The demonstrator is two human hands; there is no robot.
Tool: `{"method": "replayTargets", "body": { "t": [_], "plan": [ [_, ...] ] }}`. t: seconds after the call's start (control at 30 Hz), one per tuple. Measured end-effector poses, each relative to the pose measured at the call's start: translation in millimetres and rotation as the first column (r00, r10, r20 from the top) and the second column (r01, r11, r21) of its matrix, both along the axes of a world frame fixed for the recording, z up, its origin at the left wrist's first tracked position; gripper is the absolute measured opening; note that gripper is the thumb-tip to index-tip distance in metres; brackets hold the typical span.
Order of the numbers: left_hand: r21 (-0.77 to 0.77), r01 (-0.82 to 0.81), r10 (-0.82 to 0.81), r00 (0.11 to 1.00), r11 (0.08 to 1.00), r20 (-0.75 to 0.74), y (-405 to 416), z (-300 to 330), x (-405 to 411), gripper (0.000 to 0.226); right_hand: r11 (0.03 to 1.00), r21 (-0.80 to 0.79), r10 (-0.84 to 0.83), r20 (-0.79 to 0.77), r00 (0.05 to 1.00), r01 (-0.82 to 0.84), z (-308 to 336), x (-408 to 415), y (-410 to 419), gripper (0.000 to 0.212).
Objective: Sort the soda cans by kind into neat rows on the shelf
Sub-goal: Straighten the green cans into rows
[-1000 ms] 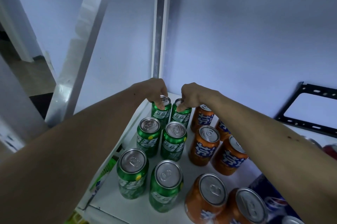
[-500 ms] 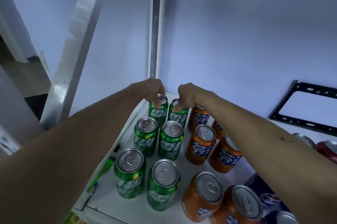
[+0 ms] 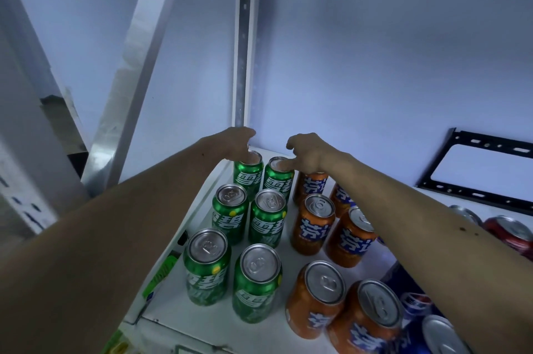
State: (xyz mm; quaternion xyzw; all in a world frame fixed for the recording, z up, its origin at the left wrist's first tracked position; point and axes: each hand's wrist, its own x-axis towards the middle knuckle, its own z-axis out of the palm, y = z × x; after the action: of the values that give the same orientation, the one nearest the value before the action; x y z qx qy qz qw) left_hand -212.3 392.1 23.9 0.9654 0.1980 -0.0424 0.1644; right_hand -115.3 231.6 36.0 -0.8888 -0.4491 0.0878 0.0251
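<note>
Green cans stand in two rows on the white shelf (image 3: 207,325), with orange cans in two rows to their right. My left hand (image 3: 235,141) hovers over the back-left green can (image 3: 247,179), fingers loosely curled and off the can. My right hand (image 3: 313,151) has its fingers apart; one fingertip rests on the lid of the back-right green can (image 3: 278,183). The nearest green cans (image 3: 255,284) and nearest orange cans (image 3: 315,299) stand upright at the shelf's front. My right forearm hides part of the orange rows.
Blue cans (image 3: 415,304) sit at the front right and red cans (image 3: 510,234) further right. A black metal bracket (image 3: 476,169) leans on the back wall. A slotted metal upright (image 3: 243,50) rises behind the green cans. The shelf's left edge lies beside the green rows.
Both hands have let go of the two back green cans and lifted slightly; the fingers have spread. The cans stay side by side at the back.
</note>
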Motion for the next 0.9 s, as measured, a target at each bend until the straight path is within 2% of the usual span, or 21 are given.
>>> {"method": "replayTargets", "body": {
  "t": [0.13, 0.27, 0.47, 0.6, 0.8, 0.9],
  "plan": [
    [-0.038, -0.059, 0.065, 0.985, 0.998, 0.159, -13, 14, -9, 0.068, 0.986, 0.144, -0.079, -0.009, 0.997, 0.080, 21, 0, -43, 0.056],
    [-0.031, -0.026, 0.031, 0.984, 0.999, 0.176, -32, 25, -19, 0.065, 0.939, 0.251, -0.220, -0.078, 0.972, 0.233, 38, -4, -112, 0.049],
    [-0.003, 0.085, -0.083, 0.986, 0.996, 0.144, -75, 35, -38, 0.068, 0.853, 0.272, -0.434, -0.104, 0.895, 0.445, 40, -41, -224, 0.045],
    [0.030, 0.172, -0.175, 0.977, 0.985, 0.118, -106, 31, -51, 0.068, 0.815, 0.228, -0.526, -0.098, 0.845, 0.533, 34, -72, -273, 0.044],
    [0.044, 0.214, -0.217, 0.973, 0.976, 0.077, -132, 26, -51, 0.072, 0.796, 0.239, -0.549, -0.106, 0.829, 0.557, 31, -80, -286, 0.043],
    [0.061, 0.210, -0.214, 0.974, 0.976, 0.073, -136, 27, -38, 0.074, 0.818, 0.237, -0.514, -0.110, 0.851, 0.524, 33, -68, -272, 0.046]
  ]
}}
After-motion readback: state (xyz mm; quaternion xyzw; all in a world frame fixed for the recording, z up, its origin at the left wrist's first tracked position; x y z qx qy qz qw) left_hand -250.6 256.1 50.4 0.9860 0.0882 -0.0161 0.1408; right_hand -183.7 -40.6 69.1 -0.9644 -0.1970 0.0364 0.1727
